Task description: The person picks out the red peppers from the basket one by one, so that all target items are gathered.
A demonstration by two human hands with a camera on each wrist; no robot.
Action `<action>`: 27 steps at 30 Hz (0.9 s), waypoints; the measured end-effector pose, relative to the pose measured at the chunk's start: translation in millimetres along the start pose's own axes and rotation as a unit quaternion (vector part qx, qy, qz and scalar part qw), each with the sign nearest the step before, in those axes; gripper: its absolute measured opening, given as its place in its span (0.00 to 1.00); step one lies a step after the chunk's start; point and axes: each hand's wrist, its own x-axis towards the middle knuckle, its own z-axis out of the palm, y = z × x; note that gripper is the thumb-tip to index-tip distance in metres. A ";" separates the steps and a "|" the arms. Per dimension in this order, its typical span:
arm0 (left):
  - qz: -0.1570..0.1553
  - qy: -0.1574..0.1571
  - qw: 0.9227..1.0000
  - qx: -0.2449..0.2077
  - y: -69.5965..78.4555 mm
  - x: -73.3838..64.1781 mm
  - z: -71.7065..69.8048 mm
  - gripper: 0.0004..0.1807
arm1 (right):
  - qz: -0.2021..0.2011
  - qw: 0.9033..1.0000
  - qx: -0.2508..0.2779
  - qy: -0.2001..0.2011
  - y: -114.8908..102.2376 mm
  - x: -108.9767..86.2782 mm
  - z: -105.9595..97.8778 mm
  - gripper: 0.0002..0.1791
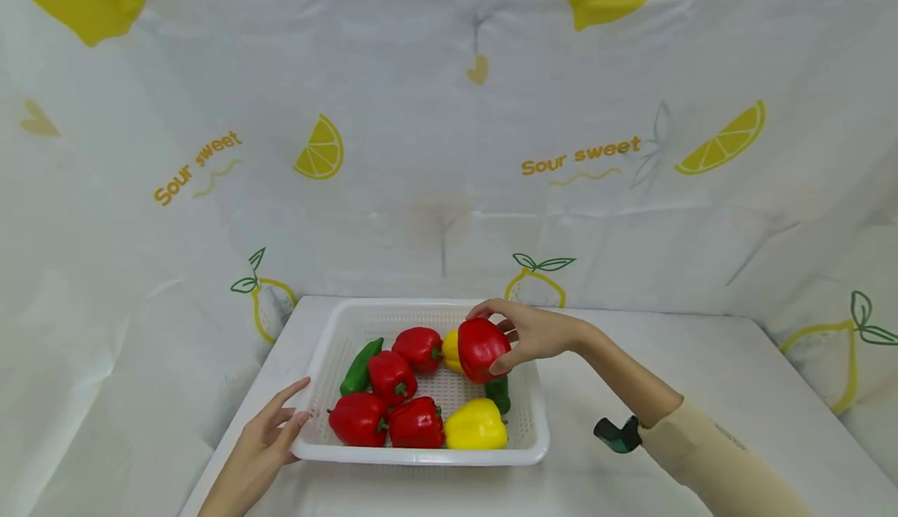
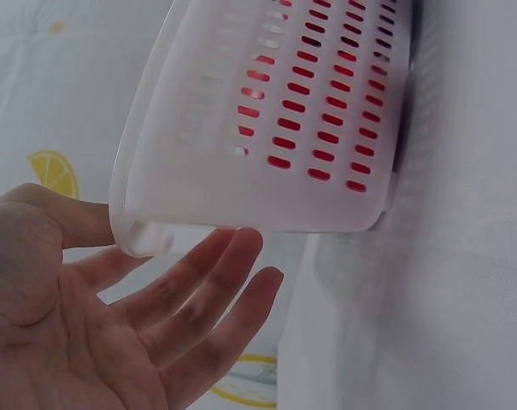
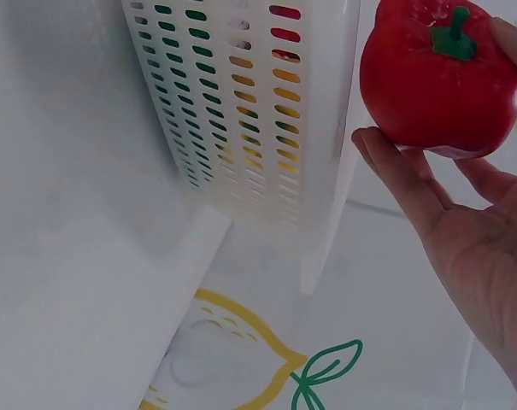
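Observation:
My right hand (image 1: 536,333) holds a red bell pepper (image 1: 482,349) by its sides over the right part of a white plastic basket (image 1: 421,458). In the right wrist view, the green stem of this red bell pepper (image 3: 437,81) faces the camera. At the basket's left side, my left hand (image 1: 259,447) grips the rim; the left wrist view has its thumb over the rim and its fingers along the outer wall. Inside lie several red bell peppers (image 1: 356,419), a yellow bell pepper (image 1: 475,425) in front, another partly hidden behind, and two green peppers (image 1: 361,367).
The basket stands on a white-covered table (image 1: 631,377). Behind it hangs a white sheet (image 1: 407,213) printed with lemons and lettering. A dark strap-like device (image 1: 617,434) sits beside the right forearm.

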 end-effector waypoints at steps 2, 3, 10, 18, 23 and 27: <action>0.001 0.002 1.000 -0.002 0.3 -0.4 0.4 0.32 | -0.011 1.000 0.012 0.004 1.2 -5.5 -0.5 0.45; 0.001 0.003 1.000 -0.002 0.3 -0.6 0.6 0.32 | -0.017 1.000 0.016 0.007 1.3 -8.2 -0.9 0.45; -0.006 0.004 1.000 0.005 -0.1 0.5 1.9 0.32 | -0.052 0.998 0.030 0.018 -0.5 -27.0 -3.9 0.45; -0.015 0.000 1.000 0.007 0.8 1.2 2.2 0.32 | -0.058 0.997 0.022 0.045 0.5 -50.0 -7.0 0.47; -0.012 0.001 1.000 0.006 0.8 0.4 1.4 0.32 | -0.045 0.996 0.034 0.069 6.9 -62.0 -11.4 0.49; -0.007 0.000 1.000 0.007 -0.4 0.1 0.3 0.32 | -0.046 0.994 0.048 0.085 13.6 -69.7 -15.4 0.49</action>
